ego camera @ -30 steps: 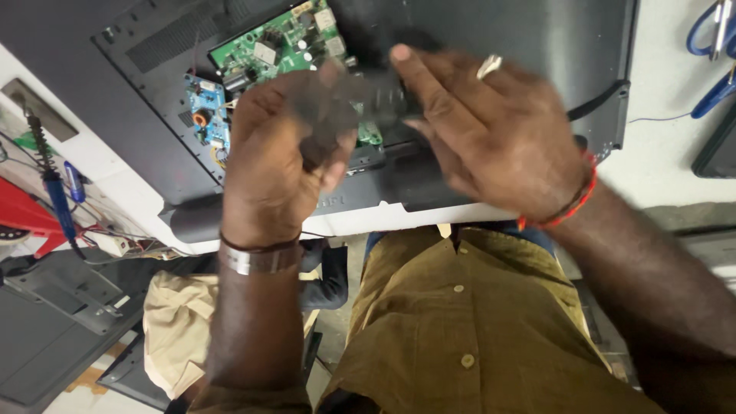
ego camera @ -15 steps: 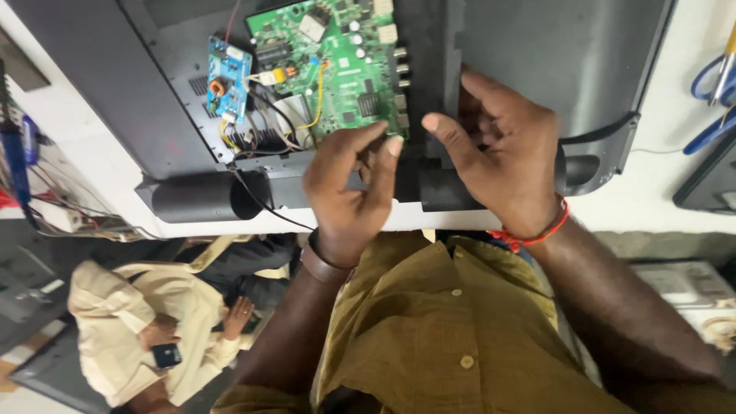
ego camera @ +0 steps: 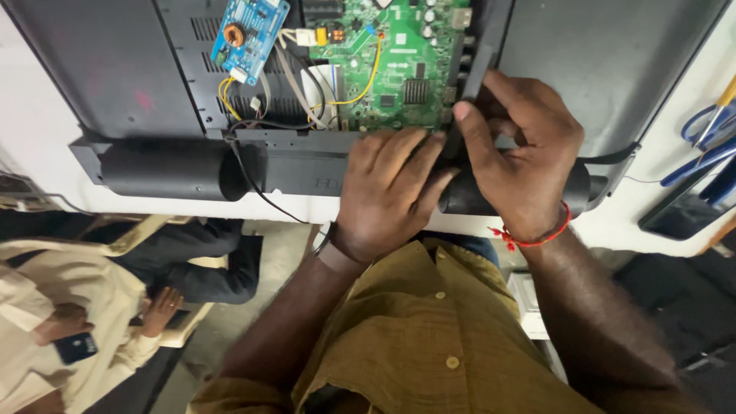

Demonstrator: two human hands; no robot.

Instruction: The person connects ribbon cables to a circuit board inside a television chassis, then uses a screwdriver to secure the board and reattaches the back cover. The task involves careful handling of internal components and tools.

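On the white bench [ego camera: 46, 153], both hands pinch the opened television's [ego camera: 130, 69] black cover strip [ego camera: 469, 84].

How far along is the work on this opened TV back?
Done: the centre is uncovered, baring the green main board and blue driver board. In hand: left hand and right hand press a black cover strip beside the board. Left: boards uncovered, wires hanging loose.

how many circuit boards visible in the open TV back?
2. A small blue board at upper left of the opening, and a larger green board to its right, just above the left hand. Others may be hidden.
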